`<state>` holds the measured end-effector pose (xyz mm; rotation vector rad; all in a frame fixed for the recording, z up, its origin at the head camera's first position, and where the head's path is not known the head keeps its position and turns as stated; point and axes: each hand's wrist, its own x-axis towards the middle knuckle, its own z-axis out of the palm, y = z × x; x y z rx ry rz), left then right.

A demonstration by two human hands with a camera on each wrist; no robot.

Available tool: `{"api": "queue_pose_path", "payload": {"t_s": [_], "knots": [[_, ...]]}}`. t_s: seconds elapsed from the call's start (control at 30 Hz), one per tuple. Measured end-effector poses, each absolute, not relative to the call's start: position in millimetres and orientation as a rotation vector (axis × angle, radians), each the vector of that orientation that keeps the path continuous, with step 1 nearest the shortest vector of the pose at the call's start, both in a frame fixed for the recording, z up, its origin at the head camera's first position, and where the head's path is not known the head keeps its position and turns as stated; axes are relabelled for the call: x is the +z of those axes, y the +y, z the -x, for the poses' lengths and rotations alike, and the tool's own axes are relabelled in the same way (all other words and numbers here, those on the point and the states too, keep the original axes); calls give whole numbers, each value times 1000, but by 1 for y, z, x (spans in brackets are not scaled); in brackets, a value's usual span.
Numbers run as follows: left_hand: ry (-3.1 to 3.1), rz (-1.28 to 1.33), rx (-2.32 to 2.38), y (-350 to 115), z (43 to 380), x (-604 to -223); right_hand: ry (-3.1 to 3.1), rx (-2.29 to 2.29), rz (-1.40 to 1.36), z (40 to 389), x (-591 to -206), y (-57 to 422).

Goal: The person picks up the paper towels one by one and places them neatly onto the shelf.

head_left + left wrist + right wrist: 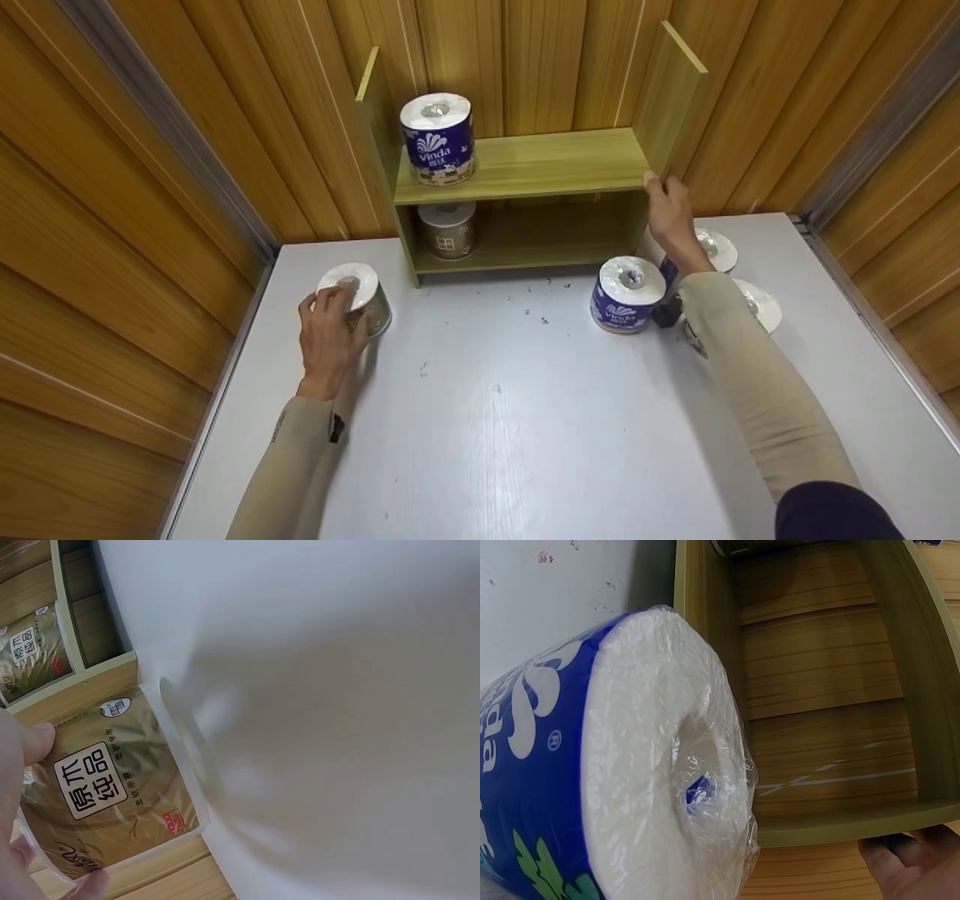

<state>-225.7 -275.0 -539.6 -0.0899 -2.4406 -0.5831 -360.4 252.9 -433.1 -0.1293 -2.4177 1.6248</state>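
My left hand [328, 337] grips a brown-wrapped toilet paper roll [380, 313] standing on the table left of a small wooden shelf [559, 161]. In the left wrist view, the thumb and fingertips lie on opposite sides of this roll [112, 787]. At the shelf's right side panel, my right hand [671, 210] holds the front edge near the upper board. The right wrist view shows its fingers [900, 862] curled against the panel's outer face; the thumb is hard to make out there. A blue Vinda roll [667, 757] stands close to that wrist camera.
A blue Vinda roll [439, 142] stands on the upper board, and a brown roll [448, 231] below it. Right of the shelf's front, another blue roll [628, 295] and two more, partly behind my right arm, stand on the white table [495, 420]. Wood-patterned walls enclose the table.
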Motion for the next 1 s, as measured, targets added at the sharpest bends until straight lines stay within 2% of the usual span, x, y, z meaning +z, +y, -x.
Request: {"api": "queue_pose_path", "payload": {"t_s": [1.0], "knots": [[-2472,175,-567,-233,219,-516,-2433,1606,122,361,-431,253]]}}
